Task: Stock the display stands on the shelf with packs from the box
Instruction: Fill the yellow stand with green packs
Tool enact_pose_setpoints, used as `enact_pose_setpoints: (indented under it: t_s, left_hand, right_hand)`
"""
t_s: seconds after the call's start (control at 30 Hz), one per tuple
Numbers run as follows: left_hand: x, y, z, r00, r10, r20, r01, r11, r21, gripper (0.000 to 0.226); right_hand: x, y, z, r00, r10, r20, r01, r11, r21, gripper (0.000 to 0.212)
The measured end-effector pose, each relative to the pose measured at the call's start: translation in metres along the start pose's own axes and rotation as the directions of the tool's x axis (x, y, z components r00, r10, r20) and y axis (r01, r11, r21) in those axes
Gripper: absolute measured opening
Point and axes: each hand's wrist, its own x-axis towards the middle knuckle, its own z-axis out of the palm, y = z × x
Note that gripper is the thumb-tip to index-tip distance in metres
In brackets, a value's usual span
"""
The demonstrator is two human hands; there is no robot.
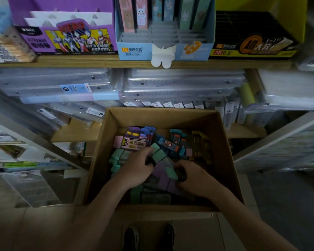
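Picking step: my left hand [137, 166] and right hand [191, 176] each grip green packs [171, 173] in the box [161, 111]; next, I lift them to the far blue stand [134, 51].

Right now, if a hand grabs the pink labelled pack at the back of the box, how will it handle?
Probably stiff: the pink labelled pack shows straight edges and flat faces. Likely light, being small beside the left hand. Pushed, it may slide, since it lies loose atop other packs in the box.

wooden shelf [80, 61] | on it: purple stand [67, 39] | blue stand [134, 50] | yellow stand [252, 47]
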Motion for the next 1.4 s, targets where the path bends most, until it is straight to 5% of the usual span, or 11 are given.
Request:
enact_pose_setpoints:
  t_s: [0.17, 0.33, 0.47, 0.6, 1.1, 1.27, 1.4]
  left_hand:
    - [-0.004, -0.003, 0.004, 1.0, 0.009, -0.019, -0.009, 1.0, 0.019, 0.044]
    - [-0.013, -0.009, 0.003, 0.979, -0.016, -0.205, -0.001, 0.997, -0.08, 0.036]
    - [-0.02, -0.015, 0.003, 0.959, -0.079, -0.272, 0.06, 0.995, -0.078, 0.028]
    - [-0.025, -0.023, -0.001, 0.964, -0.186, -0.193, 0.184, 0.983, -0.03, 0.015]
    - [-0.029, -0.021, 0.001, 0.986, -0.166, 0.014, 0.167, 0.984, -0.064, 0.03]
    - [-0.028, -0.021, 0.003, 0.982, -0.19, 0.011, 0.191, 0.978, -0.085, 0.031]
    - [-0.03, -0.021, 0.001, 0.981, -0.192, 0.003, 0.192, 0.979, -0.073, 0.033]
  right_hand:
    - [-0.003, 0.014, -0.016, 0.996, 0.084, 0.012, -0.084, 0.971, 0.224, 0.074]
    - [0.002, 0.02, -0.019, 0.976, 0.095, -0.197, -0.065, 0.986, 0.153, 0.044]
    - [0.017, 0.012, -0.023, 0.96, 0.016, -0.279, -0.021, 1.0, -0.015, 0.043]
    - [0.021, 0.012, -0.02, 0.98, 0.01, -0.201, -0.042, 0.987, -0.156, 0.052]
    - [0.008, 0.015, -0.012, 0.987, 0.066, -0.145, -0.037, 0.98, 0.194, 0.034]
    - [-0.003, 0.014, -0.007, 0.989, 0.023, -0.143, -0.024, 1.0, -0.006, 0.071]
    - [-0.006, 0.006, 0.001, 0.991, -0.089, -0.095, 0.085, 0.995, -0.048, 0.048]
